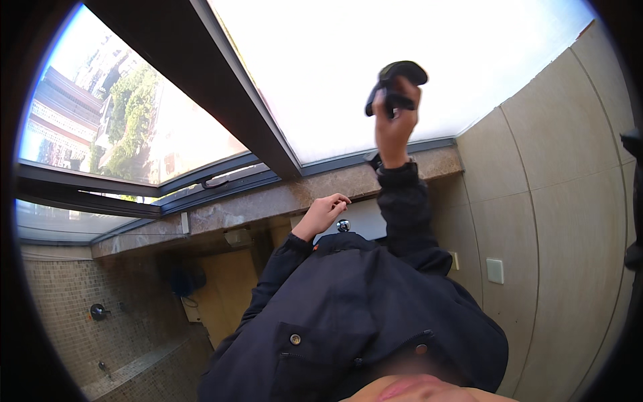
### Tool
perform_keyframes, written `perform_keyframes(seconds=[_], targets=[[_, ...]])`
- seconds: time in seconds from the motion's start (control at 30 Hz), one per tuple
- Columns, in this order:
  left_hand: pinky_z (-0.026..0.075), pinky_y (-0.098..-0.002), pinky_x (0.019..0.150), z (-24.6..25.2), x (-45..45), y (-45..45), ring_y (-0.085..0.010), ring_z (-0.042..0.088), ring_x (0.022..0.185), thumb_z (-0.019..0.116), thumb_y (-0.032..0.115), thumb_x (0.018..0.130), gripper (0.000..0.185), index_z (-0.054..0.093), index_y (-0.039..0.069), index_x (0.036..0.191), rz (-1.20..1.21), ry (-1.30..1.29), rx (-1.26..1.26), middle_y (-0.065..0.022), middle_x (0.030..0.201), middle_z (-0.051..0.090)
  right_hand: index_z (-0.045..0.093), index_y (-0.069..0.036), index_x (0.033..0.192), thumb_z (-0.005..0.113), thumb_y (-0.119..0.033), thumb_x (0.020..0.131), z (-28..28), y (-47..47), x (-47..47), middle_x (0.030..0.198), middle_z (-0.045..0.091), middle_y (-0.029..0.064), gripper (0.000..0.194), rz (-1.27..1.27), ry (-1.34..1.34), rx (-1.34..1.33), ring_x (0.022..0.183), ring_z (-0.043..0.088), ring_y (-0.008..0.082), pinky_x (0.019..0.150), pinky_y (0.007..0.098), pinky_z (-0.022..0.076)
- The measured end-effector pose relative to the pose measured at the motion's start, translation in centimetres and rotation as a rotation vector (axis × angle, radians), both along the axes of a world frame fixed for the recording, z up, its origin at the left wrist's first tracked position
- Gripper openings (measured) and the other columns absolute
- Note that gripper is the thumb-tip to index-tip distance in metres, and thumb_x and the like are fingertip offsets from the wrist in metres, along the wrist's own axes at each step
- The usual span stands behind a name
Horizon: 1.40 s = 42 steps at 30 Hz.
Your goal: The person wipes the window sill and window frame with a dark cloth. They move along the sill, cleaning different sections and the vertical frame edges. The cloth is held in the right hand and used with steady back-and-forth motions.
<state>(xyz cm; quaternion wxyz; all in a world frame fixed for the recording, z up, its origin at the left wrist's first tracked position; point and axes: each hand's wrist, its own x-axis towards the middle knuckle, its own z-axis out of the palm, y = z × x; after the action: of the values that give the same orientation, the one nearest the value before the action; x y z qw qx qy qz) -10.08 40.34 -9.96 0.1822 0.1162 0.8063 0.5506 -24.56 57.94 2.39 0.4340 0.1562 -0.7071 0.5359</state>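
My right hand (397, 120) is raised in front of the bright frosted window pane (321, 90), its fingers closed around a dark handheld tool (404, 73) with a curved end. Blur hides the tool's exact kind, and whether it touches the glass I cannot tell. Lower and to the left, my left hand (324, 213) is held near the edge of the brown stone windowsill (251, 208), fingers slightly bent and apart, holding nothing. Just below its fingertips is a round chrome fitting (343, 225) on a white surface.
A dark window frame (226, 90) divides the panes; a handle (215, 184) sits low on the left one. Beige wall tiles (512, 166) with a switch plate (495, 271) stand at right. Small mosaic tiles (65, 291) and a dark wall fitting (98, 312) are at lower left.
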Motion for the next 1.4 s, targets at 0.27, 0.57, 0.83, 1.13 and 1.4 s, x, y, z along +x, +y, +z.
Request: perform_keyframes(seconds=[0.27, 0.57, 0.83, 1.13, 1.4], targets=[[0.052, -0.0312, 0.081, 0.5, 0.4, -1.7, -0.0178, 0.068, 0.090, 0.053, 0.020, 0.100, 0.026, 0.065, 0.002, 0.114, 0.040, 0.003, 0.003, -0.0109, 0.094, 0.071, 0.059, -0.001, 0.121, 0.065, -0.003, 0.091, 0.3, 1.5, 0.2, 0.110, 0.065, 0.0113, 0.031, -0.214, 0.047, -0.065, 0.097, 0.065, 0.0216, 0.079, 0.0347, 0.0570], [0.053, -0.0356, 0.079, -1.7, -1.9, -2.0, -0.0269, 0.069, 0.085, 0.053, 0.013, 0.096, 0.024, 0.064, 0.001, 0.112, 0.012, 0.339, -0.131, -0.0148, 0.093, 0.072, 0.070, -0.001, 0.112, 0.070, 0.009, 0.074, 1.4, -12.2, 4.3, 0.112, 0.063, 0.0160, 0.040, 0.296, -0.027, 0.224, 0.102, 0.063, 0.0331, 0.087, 0.0368, 0.0526], [0.052, -0.0320, 0.083, -0.8, 0.7, -3.3, -0.0183, 0.068, 0.090, 0.052, 0.019, 0.100, 0.025, 0.065, 0.003, 0.114, 0.131, -0.057, -0.002, -0.0104, 0.093, 0.072, 0.053, 0.009, 0.117, 0.057, -0.008, 0.096, 3.8, -1.2, 0.5, 0.109, 0.057, 0.0167, 0.027, -0.295, -0.263, -0.382, 0.096, 0.064, 0.0264, 0.084, 0.0361, 0.0566], [0.053, -0.0349, 0.083, -2.7, -0.6, -0.5, -0.0305, 0.068, 0.086, 0.056, 0.017, 0.094, 0.026, 0.065, 0.002, 0.113, -0.024, 0.318, 0.024, -0.0136, 0.097, 0.073, 0.069, -0.005, 0.117, 0.071, 0.009, 0.067, 0.6, -12.3, 4.8, 0.107, 0.060, 0.0168, 0.051, 0.325, -0.077, 0.134, 0.101, 0.063, 0.0348, 0.085, 0.0380, 0.0534], [0.052, -0.0284, 0.082, -1.1, -0.6, -2.0, -0.0134, 0.066, 0.089, 0.053, 0.022, 0.101, 0.027, 0.065, 0.004, 0.116, 0.066, -0.077, 0.040, -0.0058, 0.097, 0.072, 0.051, 0.008, 0.119, 0.063, -0.009, 0.090, 1.9, 7.0, -2.3, 0.111, 0.061, 0.0199, 0.036, -0.580, -0.173, -0.312, 0.088, 0.066, 0.0303, 0.079, 0.0408, 0.0561]])
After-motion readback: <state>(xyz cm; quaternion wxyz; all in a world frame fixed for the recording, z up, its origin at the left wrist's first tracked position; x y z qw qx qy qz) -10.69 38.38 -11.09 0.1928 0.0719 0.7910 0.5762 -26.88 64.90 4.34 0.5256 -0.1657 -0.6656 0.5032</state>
